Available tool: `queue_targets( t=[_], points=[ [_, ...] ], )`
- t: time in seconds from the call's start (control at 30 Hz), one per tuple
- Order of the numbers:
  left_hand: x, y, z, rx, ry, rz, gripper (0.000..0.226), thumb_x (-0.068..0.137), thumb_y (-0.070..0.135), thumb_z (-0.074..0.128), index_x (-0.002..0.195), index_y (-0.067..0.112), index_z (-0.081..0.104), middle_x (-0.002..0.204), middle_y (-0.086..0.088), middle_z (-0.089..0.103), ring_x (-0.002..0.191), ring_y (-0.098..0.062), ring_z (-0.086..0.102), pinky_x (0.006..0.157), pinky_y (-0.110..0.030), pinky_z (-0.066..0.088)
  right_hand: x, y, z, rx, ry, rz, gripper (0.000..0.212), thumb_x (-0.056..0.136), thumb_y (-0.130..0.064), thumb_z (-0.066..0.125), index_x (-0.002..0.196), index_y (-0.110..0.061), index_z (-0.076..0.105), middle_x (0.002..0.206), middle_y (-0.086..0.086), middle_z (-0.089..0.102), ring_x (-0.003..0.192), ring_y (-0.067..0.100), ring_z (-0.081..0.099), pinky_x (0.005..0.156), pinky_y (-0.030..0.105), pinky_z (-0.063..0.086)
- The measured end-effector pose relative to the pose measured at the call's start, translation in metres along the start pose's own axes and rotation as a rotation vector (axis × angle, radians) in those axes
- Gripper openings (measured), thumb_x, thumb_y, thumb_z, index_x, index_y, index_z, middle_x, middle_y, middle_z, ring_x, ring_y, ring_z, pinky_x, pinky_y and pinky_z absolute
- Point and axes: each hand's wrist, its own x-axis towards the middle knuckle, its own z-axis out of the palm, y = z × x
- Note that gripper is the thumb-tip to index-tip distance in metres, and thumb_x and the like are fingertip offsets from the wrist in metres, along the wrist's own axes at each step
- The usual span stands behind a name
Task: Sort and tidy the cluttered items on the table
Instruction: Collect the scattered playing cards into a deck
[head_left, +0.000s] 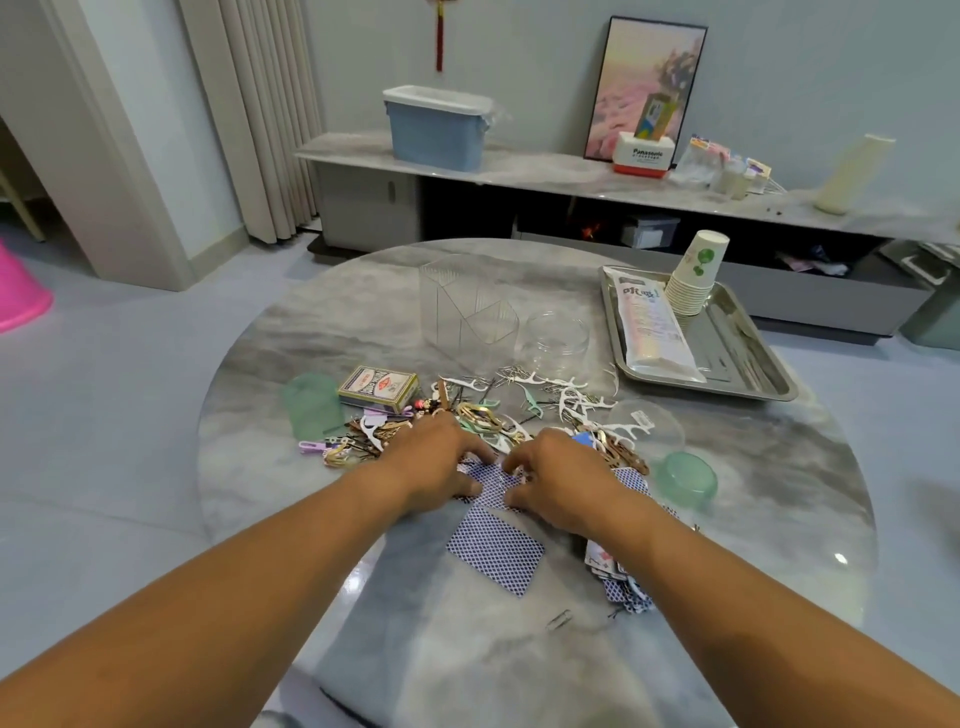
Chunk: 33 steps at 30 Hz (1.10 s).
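Clutter covers the middle of the round marble table (727, 519), and I read it from the left. One pale green lid (313, 405) lies flat at the far left, with one boxed deck of cards (378, 388) just beside it and one lilac clip (314, 446) nearer me. The heap of floss picks and hairpins (519, 410) spreads from there to the right; I cannot count its pieces. My left hand (434, 465) and right hand (558, 480) lie side by side on the near edge of that heap, fingers bent down onto loose blue-backed cards (488, 480); whether either hand actually has hold of a card I cannot tell. One card (496, 553) lies alone, face down, between my forearms. A small stack of cards (618, 582) sits partly under my right forearm. One paper clip (558, 619) lies apart, closer to me. Behind the heap stand one clear organiser (467, 317) and one clear jar (556, 338). One green cup (687, 480) lies at the right. The steel tray (769, 364) holds one packet (657, 332) and one stack of paper cups (693, 275).
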Motion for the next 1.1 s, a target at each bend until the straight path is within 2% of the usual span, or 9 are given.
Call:
queue_targets(
  t=[0.2, 0.27, 0.33, 0.4, 0.5, 0.67, 0.77, 0.97, 1.1],
  points=[
    [-0.003, -0.012, -0.005, -0.106, -0.108, 0.122, 0.036, 0.083, 0.031, 0.080, 0.115, 0.045, 0.072, 0.110, 0.005, 0.059, 0.109, -0.018, 0.055, 0.094, -0.037, 0.048, 0.000, 0.003, -0.002, -0.097, 0.098, 0.080, 0.027, 0.095, -0.024, 0.062, 0.119, -0.033, 0.070, 0.126, 0.005, 0.062, 0.111, 0.029, 0.063, 0.090, 0.037, 0.048],
    [-0.011, -0.010, -0.008, -0.099, -0.102, 0.138, 0.034, 0.087, 0.040, 0.076, 0.121, 0.042, 0.070, 0.115, 0.004, 0.054, 0.114, -0.016, 0.050, 0.099, -0.037, 0.044, -0.003, 0.003, -0.004, -0.121, 0.126, 0.091, 0.026, 0.097, -0.022, 0.058, 0.118, -0.030, 0.070, 0.126, 0.006, 0.060, 0.111, 0.030, 0.062, 0.087, 0.038, 0.048],
    [-0.023, -0.006, -0.010, -0.064, -0.106, 0.149, 0.058, 0.079, 0.060, 0.076, 0.131, 0.040, 0.062, 0.119, 0.006, 0.050, 0.117, -0.014, 0.046, 0.101, -0.037, 0.041, -0.009, -0.006, -0.009, 0.041, 0.063, 0.100, 0.024, 0.094, -0.031, 0.066, 0.117, -0.026, 0.070, 0.124, 0.004, 0.064, 0.107, 0.025, 0.064, 0.088, 0.036, 0.052],
    [-0.033, -0.005, -0.009, -0.024, -0.159, 0.142, 0.086, 0.064, 0.076, 0.076, 0.139, 0.042, 0.052, 0.127, 0.009, 0.044, 0.121, -0.012, 0.040, 0.105, -0.037, 0.037, -0.017, -0.021, -0.018, 0.189, -0.125, 0.099, 0.039, 0.085, -0.039, 0.078, 0.119, -0.021, 0.069, 0.121, 0.002, 0.068, 0.105, 0.020, 0.064, 0.093, 0.037, 0.054],
    [-0.037, -0.005, -0.004, 0.072, -0.191, 0.138, 0.103, 0.054, 0.082, 0.076, 0.143, 0.041, 0.042, 0.136, 0.009, 0.040, 0.126, -0.014, 0.037, 0.109, -0.039, 0.033, -0.032, -0.041, -0.034, 0.075, -0.354, 0.110, 0.074, 0.074, -0.045, 0.087, 0.134, -0.017, 0.056, 0.132, 0.003, 0.059, 0.114, 0.022, 0.059, 0.097, 0.037, 0.052],
    [-0.035, -0.002, -0.002, 0.063, -0.038, 0.075, 0.071, 0.071, 0.063, 0.080, 0.133, 0.038, 0.057, 0.129, 0.005, 0.052, 0.124, -0.018, 0.045, 0.105, -0.040, 0.038, -0.054, -0.057, -0.013, -0.215, -0.440, 0.091, 0.114, 0.061, -0.057, 0.091, 0.149, -0.016, 0.032, 0.145, 0.011, 0.041, 0.130, 0.035, 0.049, 0.102, 0.050, 0.047],
    [-0.037, 0.001, -0.004, 0.064, 0.006, 0.059, 0.056, 0.076, 0.056, 0.080, 0.126, 0.038, 0.065, 0.121, 0.007, 0.058, 0.119, -0.017, 0.049, 0.100, -0.039, 0.041, -0.054, -0.055, -0.001, -0.235, -0.356, 0.076, 0.107, 0.063, -0.053, 0.091, 0.145, -0.013, 0.035, 0.139, 0.012, 0.045, 0.127, 0.035, 0.051, 0.098, 0.048, 0.049],
    [-0.045, 0.004, -0.007, 0.100, 0.003, -0.004, 0.055, 0.076, 0.054, 0.081, 0.126, 0.034, 0.066, 0.121, 0.007, 0.060, 0.117, -0.018, 0.053, 0.096, -0.036, 0.042, -0.049, -0.033, -0.018, -0.149, -0.219, 0.042, 0.063, 0.072, -0.040, 0.090, 0.122, -0.013, 0.063, 0.122, 0.007, 0.063, 0.107, 0.027, 0.062, 0.088, 0.039, 0.055],
    [-0.050, 0.001, -0.007, 0.094, 0.018, -0.035, 0.056, 0.075, 0.051, 0.083, 0.124, 0.033, 0.067, 0.123, 0.007, 0.062, 0.117, -0.018, 0.056, 0.095, -0.035, 0.046, -0.055, -0.030, -0.012, -0.127, -0.244, -0.037, 0.080, 0.064, -0.049, 0.091, 0.129, -0.018, 0.055, 0.127, 0.004, 0.048, 0.117, 0.026, 0.051, 0.095, 0.039, 0.049]
  ],
)
